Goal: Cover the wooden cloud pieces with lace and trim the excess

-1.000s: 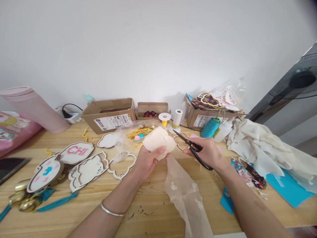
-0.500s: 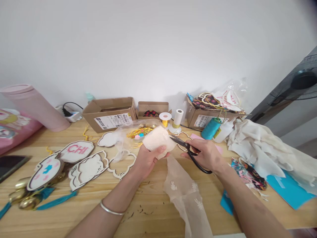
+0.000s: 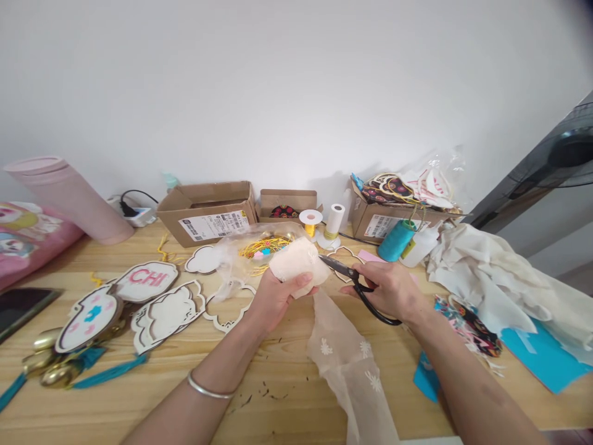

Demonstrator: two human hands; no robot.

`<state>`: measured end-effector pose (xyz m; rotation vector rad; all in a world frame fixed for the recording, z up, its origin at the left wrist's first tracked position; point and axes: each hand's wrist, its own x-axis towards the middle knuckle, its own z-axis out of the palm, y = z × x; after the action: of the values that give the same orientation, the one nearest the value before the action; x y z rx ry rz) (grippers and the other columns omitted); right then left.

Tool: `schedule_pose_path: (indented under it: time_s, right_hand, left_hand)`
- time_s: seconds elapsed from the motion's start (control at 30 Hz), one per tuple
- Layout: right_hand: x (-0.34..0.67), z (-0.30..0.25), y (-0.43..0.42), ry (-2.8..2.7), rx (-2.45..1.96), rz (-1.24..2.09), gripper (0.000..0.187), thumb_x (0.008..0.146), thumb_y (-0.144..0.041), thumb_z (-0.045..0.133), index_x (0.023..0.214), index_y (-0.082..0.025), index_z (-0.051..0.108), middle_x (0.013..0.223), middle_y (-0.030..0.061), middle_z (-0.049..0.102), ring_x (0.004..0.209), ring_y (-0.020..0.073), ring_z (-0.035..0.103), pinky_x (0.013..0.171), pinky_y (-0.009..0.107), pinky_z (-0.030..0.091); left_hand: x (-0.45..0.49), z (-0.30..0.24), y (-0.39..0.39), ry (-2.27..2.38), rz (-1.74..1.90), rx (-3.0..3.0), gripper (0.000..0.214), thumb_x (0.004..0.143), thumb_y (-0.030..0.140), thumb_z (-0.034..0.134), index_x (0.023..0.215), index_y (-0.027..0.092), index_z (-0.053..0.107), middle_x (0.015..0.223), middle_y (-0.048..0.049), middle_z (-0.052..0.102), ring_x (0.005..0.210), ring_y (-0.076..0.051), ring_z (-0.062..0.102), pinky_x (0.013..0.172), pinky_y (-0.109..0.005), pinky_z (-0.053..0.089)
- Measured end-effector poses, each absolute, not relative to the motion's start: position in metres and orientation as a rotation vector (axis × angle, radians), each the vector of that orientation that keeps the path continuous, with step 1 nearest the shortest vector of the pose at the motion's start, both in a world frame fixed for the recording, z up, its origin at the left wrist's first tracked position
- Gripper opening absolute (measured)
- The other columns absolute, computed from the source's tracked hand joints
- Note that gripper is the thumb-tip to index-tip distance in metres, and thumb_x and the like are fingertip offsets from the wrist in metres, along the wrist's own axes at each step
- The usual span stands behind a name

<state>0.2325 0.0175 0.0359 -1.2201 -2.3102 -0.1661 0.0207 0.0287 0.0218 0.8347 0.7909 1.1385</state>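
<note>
My left hand [image 3: 282, 293] pinches a cream piece [image 3: 295, 259], apparently fabric-covered, thumb on its near side, above the middle of the table. In my right hand [image 3: 389, 287] is a pair of black-handled scissors [image 3: 340, 267], fingers wrapped round the handles. The blade tips point left and meet the right edge of the cream piece; I cannot tell whether they are cutting into it. Below, a strip of sheer cream fabric [image 3: 345, 364] with white embroidered flowers runs down toward the table's near edge. Whether it joins the held piece is hidden.
Cloud-shaped wooden pieces [image 3: 169, 312] and brass bells [image 3: 58, 364] lie left. Cardboard boxes [image 3: 208, 213], a gold thread spool [image 3: 310, 222] and a teal thread cone [image 3: 397, 241] stand along the wall. Crumpled white fabric [image 3: 482, 266] and blue sheets [image 3: 542, 352] lie right.
The whole view has shifted very slightly. Both hands, the cream piece and the scissors keep nearly the same position to one another.
</note>
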Motion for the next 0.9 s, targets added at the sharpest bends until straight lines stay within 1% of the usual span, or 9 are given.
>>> schedule_pose_path:
  time_s: [0.13,0.3,0.47,0.63,0.73,0.77,0.83,0.9]
  right_hand:
    - [0.2323,0.0379,0.0170,-2.324,-1.202,-0.160,0.035,0.079,-0.046,0.048,0.063,-0.016,0.055,0.046,-0.0019,0.047,0.041,0.0086,0.040,0.042,0.021,0.026]
    - [0.2322,0.0394,0.0176,-2.355,-1.200,-0.125,0.036,0.079,-0.047,0.047,0.062,-0.016,0.054,0.046,-0.0019,0.046,0.040,0.0084,0.039,0.042,0.021,0.026]
    - [0.2341,0.0376,0.0173,-2.360,-1.197,-0.150,0.035,0.080,-0.045,0.047,0.060,-0.017,0.053,0.045,-0.0014,0.047,0.041,0.0091,0.041,0.042,0.021,0.027]
    - [0.2350,0.0362,0.0179,-2.335,-1.261,-0.087,0.036,0.079,-0.047,0.048,0.060,-0.017,0.054,0.047,-0.0007,0.049,0.044,0.0095,0.042,0.044,0.021,0.028]
    - [0.2348,0.0341,0.0222,-2.216,-1.320,0.030,0.041,0.076,-0.050,0.049,0.053,-0.017,0.051,0.044,-0.0023,0.043,0.043,0.0079,0.037,0.043,0.021,0.027]
    - [0.2344,0.0334,0.0237,-2.159,-1.331,0.095,0.041,0.076,-0.050,0.050,0.053,-0.016,0.052,0.045,-0.0026,0.041,0.043,0.0076,0.036,0.043,0.020,0.027]
    - [0.2327,0.0331,0.0256,-2.034,-1.349,0.268,0.038,0.074,-0.051,0.051,0.060,-0.016,0.056,0.047,-0.0028,0.041,0.044,0.0075,0.035,0.042,0.020,0.027]
    - [0.2294,0.0344,0.0250,-1.901,-1.364,0.477,0.041,0.072,-0.055,0.051,0.072,-0.015,0.059,0.049,-0.0031,0.041,0.042,0.0073,0.034,0.038,0.020,0.026]
  left_hand:
    - [0.0184,0.0219,0.0305,0.783,1.121,0.857,0.048,0.060,0.016,0.072,0.105,0.021,0.058,0.092,-0.0028,0.067,0.081,-0.019,0.061,0.060,-0.029,0.055]
    - [0.0161,0.0216,0.0323,0.794,1.102,0.866,0.050,0.059,0.015,0.072,0.107,0.021,0.057,0.095,-0.0035,0.066,0.083,-0.020,0.061,0.060,-0.029,0.055]
    - [0.0145,0.0212,0.0318,0.791,1.072,0.878,0.046,0.058,0.015,0.073,0.102,0.019,0.059,0.097,-0.0044,0.066,0.086,-0.021,0.060,0.062,-0.029,0.054]
    - [0.0143,0.0199,0.0326,0.768,1.067,0.902,0.051,0.058,0.015,0.072,0.107,0.019,0.058,0.101,-0.0066,0.065,0.088,-0.024,0.060,0.061,-0.030,0.054]
    - [0.0140,0.0210,0.0328,0.770,1.049,0.903,0.049,0.058,0.015,0.072,0.106,0.020,0.058,0.102,-0.0062,0.065,0.089,-0.024,0.060,0.063,-0.031,0.054]
    - [0.0139,0.0219,0.0327,0.773,1.045,0.900,0.049,0.059,0.015,0.072,0.105,0.020,0.058,0.102,-0.0060,0.065,0.089,-0.024,0.060,0.063,-0.031,0.054]
    - [0.0139,0.0239,0.0322,0.773,1.049,0.900,0.049,0.060,0.016,0.072,0.106,0.020,0.057,0.101,-0.0060,0.065,0.088,-0.023,0.060,0.062,-0.031,0.054]
    - [0.0142,0.0256,0.0316,0.769,1.054,0.903,0.049,0.060,0.017,0.072,0.107,0.020,0.057,0.100,-0.0061,0.065,0.087,-0.023,0.061,0.061,-0.031,0.054]
